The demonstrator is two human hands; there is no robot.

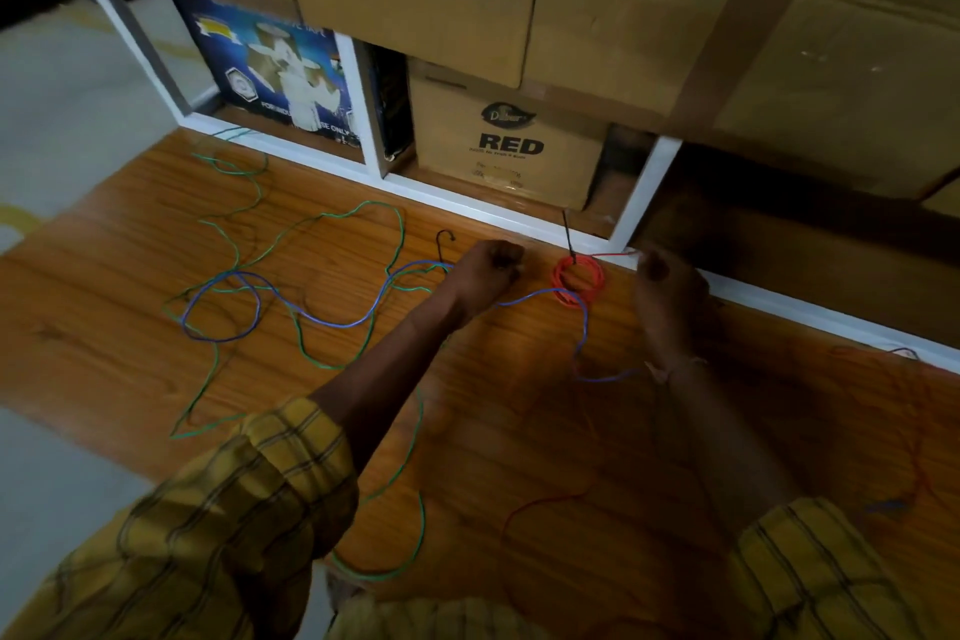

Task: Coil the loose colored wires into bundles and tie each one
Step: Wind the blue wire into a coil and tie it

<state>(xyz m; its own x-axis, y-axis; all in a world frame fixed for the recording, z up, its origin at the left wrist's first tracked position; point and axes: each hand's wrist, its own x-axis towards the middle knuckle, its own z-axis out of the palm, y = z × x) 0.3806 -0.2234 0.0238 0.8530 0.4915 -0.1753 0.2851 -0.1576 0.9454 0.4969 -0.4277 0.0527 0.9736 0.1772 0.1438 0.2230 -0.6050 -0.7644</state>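
Our red coil [578,277] lies far right on the table [519,431], between our clenched left hand [491,265] and right hand [667,283], whose grip we cannot tell; light and springy, best pinched across its loops while tying

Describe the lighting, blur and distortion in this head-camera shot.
Head view: dim, warm light; the right side is in deep shadow, darkening the right hand; the sleeve is motion-blurred; wide-angle distortion bends the white shelf frame; the red coil stays bright.
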